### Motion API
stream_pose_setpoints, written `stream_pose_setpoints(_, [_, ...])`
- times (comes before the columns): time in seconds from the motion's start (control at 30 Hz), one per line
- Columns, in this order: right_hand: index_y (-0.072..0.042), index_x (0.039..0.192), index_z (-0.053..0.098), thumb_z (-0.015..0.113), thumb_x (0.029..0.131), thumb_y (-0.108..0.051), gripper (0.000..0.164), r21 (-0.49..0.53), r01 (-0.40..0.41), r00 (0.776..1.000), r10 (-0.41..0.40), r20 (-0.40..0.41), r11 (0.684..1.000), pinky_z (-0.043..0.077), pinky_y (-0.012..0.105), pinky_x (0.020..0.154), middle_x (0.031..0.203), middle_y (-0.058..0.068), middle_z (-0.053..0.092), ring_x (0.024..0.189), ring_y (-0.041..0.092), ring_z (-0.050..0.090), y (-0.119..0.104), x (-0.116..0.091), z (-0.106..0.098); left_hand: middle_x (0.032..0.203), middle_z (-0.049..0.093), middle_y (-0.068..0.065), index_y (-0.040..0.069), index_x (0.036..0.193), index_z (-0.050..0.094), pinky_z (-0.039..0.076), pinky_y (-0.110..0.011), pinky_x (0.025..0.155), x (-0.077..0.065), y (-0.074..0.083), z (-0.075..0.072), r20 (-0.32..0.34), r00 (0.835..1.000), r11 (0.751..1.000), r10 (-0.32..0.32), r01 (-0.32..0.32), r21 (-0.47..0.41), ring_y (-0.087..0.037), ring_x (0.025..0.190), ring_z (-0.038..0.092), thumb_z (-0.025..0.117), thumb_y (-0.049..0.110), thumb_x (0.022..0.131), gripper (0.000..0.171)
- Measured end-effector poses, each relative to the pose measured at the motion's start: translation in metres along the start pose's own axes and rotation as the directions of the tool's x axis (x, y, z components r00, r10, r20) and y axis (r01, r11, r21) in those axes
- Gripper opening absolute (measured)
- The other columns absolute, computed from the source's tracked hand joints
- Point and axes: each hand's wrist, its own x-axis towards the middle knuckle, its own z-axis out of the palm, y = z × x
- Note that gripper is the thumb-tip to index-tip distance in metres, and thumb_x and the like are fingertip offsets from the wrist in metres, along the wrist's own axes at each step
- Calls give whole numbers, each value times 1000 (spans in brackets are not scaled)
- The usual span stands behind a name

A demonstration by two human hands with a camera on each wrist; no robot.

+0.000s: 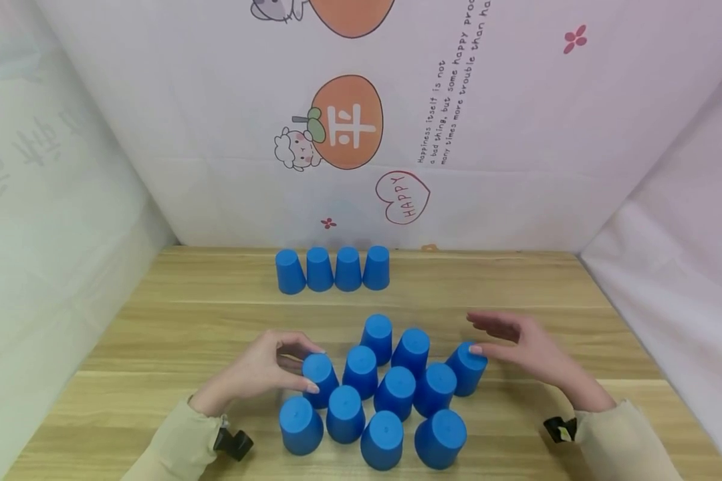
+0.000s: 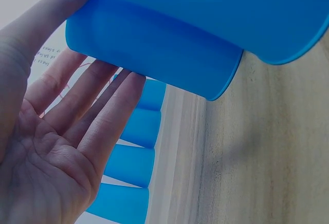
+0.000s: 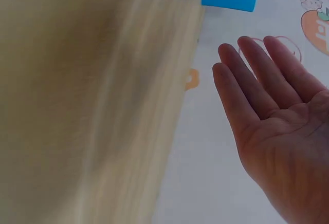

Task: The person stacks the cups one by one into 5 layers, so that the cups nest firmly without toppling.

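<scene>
Several upside-down blue plastic cups stand in a loose cluster on the wooden table. At the cluster's left side, my left hand (image 1: 267, 367) holds one blue cup (image 1: 320, 386), thumb on the near side and fingers on the far side. In the left wrist view the thumb and fingertips meet that cup (image 2: 144, 44), while a nearer cup (image 2: 216, 8) covers part of it. My right hand (image 1: 532, 351) is at the cluster's right end, its thumb overlapping the top of the rightmost cup (image 1: 467, 375). Its fingers (image 3: 257, 75) are straight in the right wrist view.
Behind the cluster, several more blue cups (image 1: 347, 270) stand upside down in a row near the table's (image 1: 487, 287) back edge. A white printed cloth (image 1: 505, 200) hangs at the back, with white cloth along both sides.
</scene>
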Motion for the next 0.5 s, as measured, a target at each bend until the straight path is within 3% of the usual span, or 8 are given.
stream_pose_setpoints(0.3, [0, 140, 57, 82, 89, -21, 61, 71, 1, 1000, -3, 25, 997, 50, 28, 99, 137, 16, 62, 125, 33, 59, 11, -17, 4, 115, 70, -1, 16, 118, 72, 58, -34, 88, 0, 2, 0, 1, 1000, 1000, 6, -6, -13, -23, 106, 68, 88, 23, 83, 40])
stream_pose_setpoints(0.5, [-4, 138, 60, 86, 84, -22, 63, 81, -18, 999, 14, 40, 997, 49, 24, 99, 135, 9, 64, 122, 13, 60, 17, -21, 12, 115, 70, -1, 15, 118, 72, 58, -34, 88, -1, 4, 0, 0, 1000, 1000, -3, 3, -16, -23, 106, 68, 88, 23, 82, 40])
